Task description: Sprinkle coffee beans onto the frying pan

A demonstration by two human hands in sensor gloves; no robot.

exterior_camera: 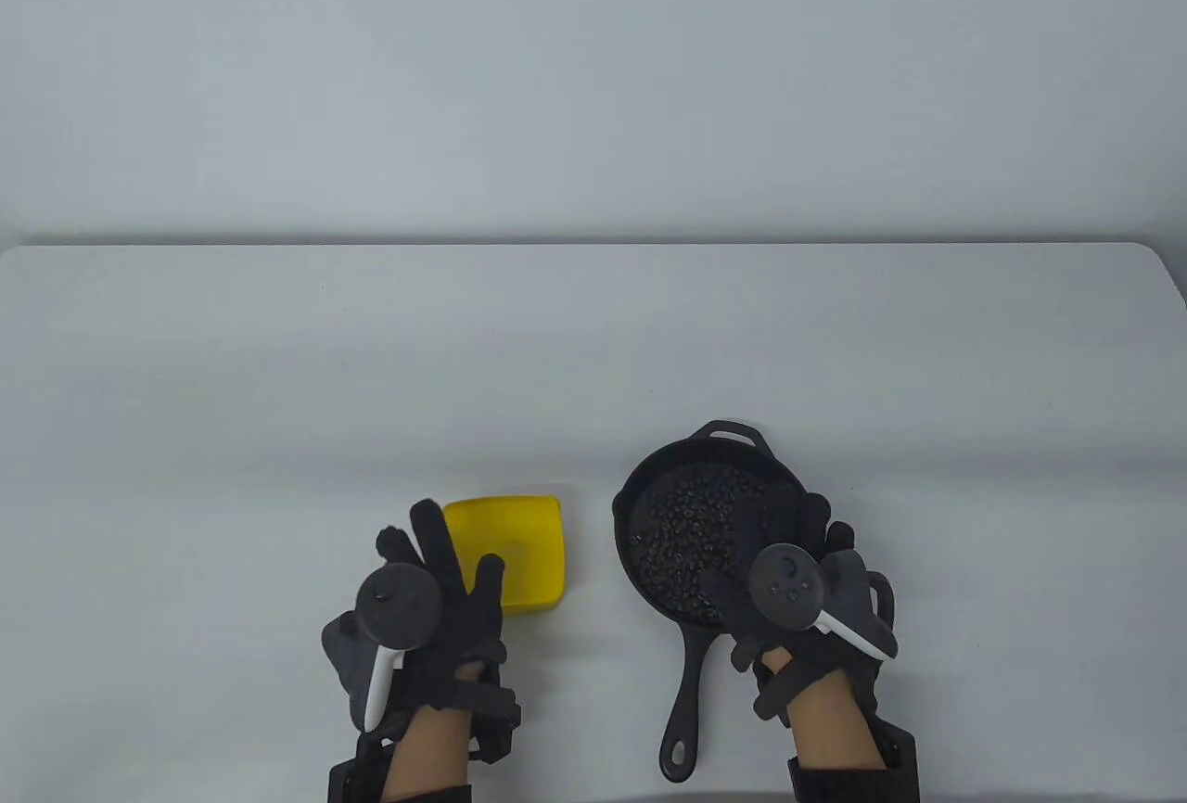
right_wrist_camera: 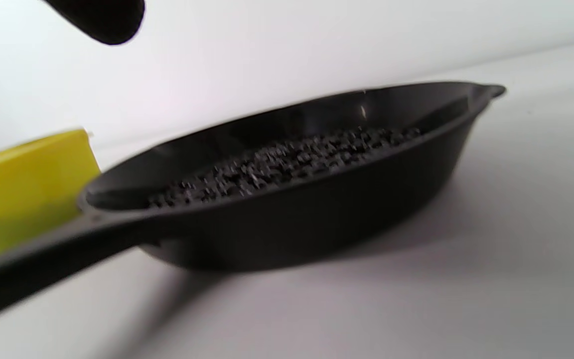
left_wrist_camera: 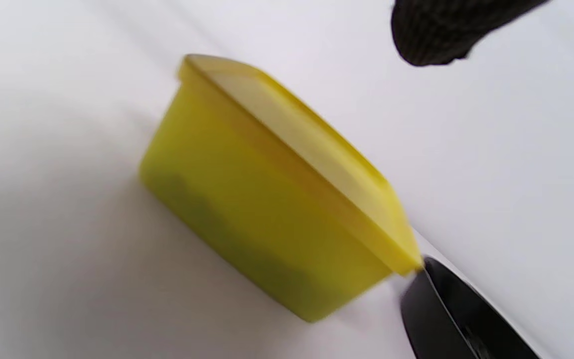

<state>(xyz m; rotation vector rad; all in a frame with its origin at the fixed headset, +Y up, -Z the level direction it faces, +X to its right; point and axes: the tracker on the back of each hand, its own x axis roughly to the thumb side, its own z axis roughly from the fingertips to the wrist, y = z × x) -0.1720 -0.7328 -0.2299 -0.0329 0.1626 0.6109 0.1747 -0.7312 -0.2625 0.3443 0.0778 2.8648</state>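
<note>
A black cast-iron frying pan (exterior_camera: 623, 488) sits on the table at the front right, its handle (exterior_camera: 686, 701) pointing toward me. Dark coffee beans (exterior_camera: 691, 529) cover its bottom and also show in the right wrist view (right_wrist_camera: 287, 159). A yellow square container (exterior_camera: 519, 553) stands left of the pan, and no beans show inside it. My left hand (exterior_camera: 436, 580) hovers over the container's left side with fingers spread, holding nothing. My right hand (exterior_camera: 797, 580) is above the pan's right rim, with nothing visible in it. One fingertip (right_wrist_camera: 102, 20) hangs free above the pan (right_wrist_camera: 317, 214).
The white table (exterior_camera: 278, 376) runs back to a pale wall. In the left wrist view the container (left_wrist_camera: 257, 209) stands on the table beside the pan's edge (left_wrist_camera: 446, 319), with one fingertip (left_wrist_camera: 431, 35) above and apart from it.
</note>
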